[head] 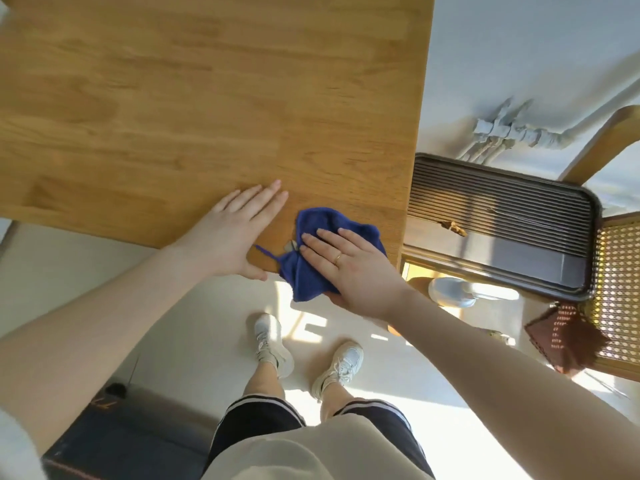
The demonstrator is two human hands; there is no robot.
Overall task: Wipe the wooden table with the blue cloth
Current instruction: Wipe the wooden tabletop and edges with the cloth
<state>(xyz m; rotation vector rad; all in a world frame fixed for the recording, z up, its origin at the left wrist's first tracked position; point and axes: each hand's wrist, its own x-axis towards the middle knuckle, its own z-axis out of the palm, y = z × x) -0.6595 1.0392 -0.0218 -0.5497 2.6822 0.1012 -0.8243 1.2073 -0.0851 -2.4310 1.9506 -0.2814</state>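
Note:
The wooden table (194,109) fills the upper left of the head view, with its near edge running across the middle. The blue cloth (322,226) lies crumpled at the table's near right corner, part of it hanging over the edge. My right hand (343,265) presses flat on the cloth, fingers straight, a ring on one finger. My left hand (235,233) rests flat on the bare wood just left of the cloth, fingers straight, thumb at the table edge.
A dark ribbed tray (502,230) sits on a cane-seat chair (616,282) right of the table. A brown mat (561,337) hangs off the chair. A dark box (131,434) stands on the floor at lower left. My feet stand on pale floor.

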